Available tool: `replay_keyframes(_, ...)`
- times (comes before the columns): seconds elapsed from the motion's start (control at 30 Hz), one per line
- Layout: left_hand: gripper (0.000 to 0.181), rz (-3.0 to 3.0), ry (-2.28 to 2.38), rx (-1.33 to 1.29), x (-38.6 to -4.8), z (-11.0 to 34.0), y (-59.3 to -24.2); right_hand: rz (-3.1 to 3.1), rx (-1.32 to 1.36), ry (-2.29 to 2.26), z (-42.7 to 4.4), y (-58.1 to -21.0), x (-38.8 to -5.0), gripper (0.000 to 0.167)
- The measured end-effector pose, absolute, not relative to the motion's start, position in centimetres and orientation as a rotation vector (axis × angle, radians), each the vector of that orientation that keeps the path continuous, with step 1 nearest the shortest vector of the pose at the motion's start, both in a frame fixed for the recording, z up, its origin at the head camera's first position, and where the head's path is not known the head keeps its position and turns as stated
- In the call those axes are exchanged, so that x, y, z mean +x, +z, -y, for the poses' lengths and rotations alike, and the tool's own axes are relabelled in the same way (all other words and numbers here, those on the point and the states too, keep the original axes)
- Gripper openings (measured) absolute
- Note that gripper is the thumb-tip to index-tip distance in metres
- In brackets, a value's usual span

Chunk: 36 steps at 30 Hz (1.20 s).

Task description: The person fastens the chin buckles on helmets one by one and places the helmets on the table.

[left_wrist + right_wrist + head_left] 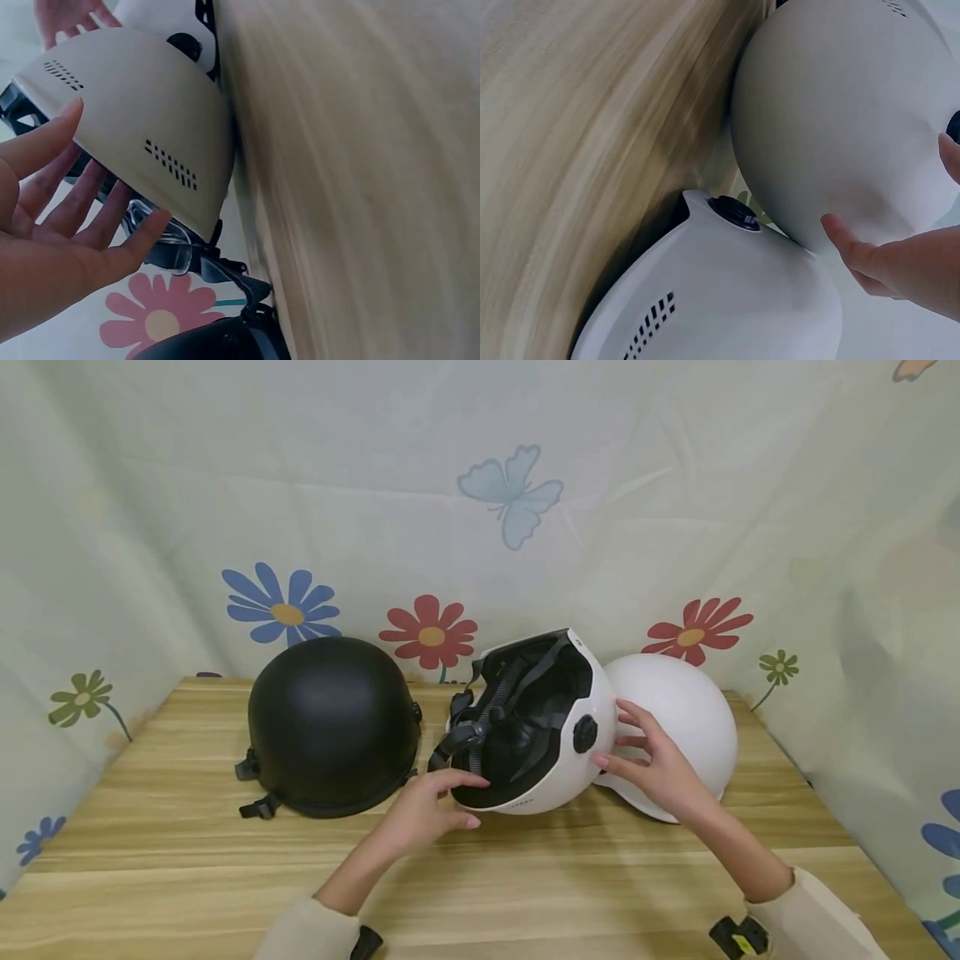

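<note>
White helmet (566, 777) tilts, dark lining (536, 718) in view, between 1 black helmet (333, 727) and 1 other white helmet (693, 710) on the wooden surface (525, 893); the left hand (423, 814) has its fingers loosely spread at the rim (159, 198), some tucked inside, and the right hand (663, 772) lays straightened, parted fingers on the shell beside a black dial (585, 734)

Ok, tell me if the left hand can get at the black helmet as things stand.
Likely yes: nothing visible blocks the left hand from the nearby black helmet, though that hand holds the tilted white helmet.
</note>
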<state>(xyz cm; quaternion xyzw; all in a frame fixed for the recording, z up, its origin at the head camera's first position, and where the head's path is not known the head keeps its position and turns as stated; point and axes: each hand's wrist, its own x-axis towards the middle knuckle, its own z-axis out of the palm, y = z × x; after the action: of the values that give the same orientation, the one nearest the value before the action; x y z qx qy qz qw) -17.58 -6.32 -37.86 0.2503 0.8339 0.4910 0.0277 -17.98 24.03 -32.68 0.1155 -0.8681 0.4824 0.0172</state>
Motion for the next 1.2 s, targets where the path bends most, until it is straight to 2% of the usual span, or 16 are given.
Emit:
replay_keyframes(0.5, 0.028, -2.561, 1.586, 0.792, -17.5, 6.1, -38.6, 2.704, 0.429, 1.427, -22.9, -28.9, -17.4, 0.071)
replay_keyframes(0.8, 0.027, -2.559, 1.591, 0.823, -17.3, 6.0, -38.6, 2.727, 0.518, 1.382, -22.3, -28.9, -17.5, 0.057)
replay_keyframes(1.2, 0.025, -2.606, 1.622, 0.873, -17.1, 6.2, -38.1, 2.750, 0.500, 1.376, -23.1, -29.7, -17.9, 0.057)
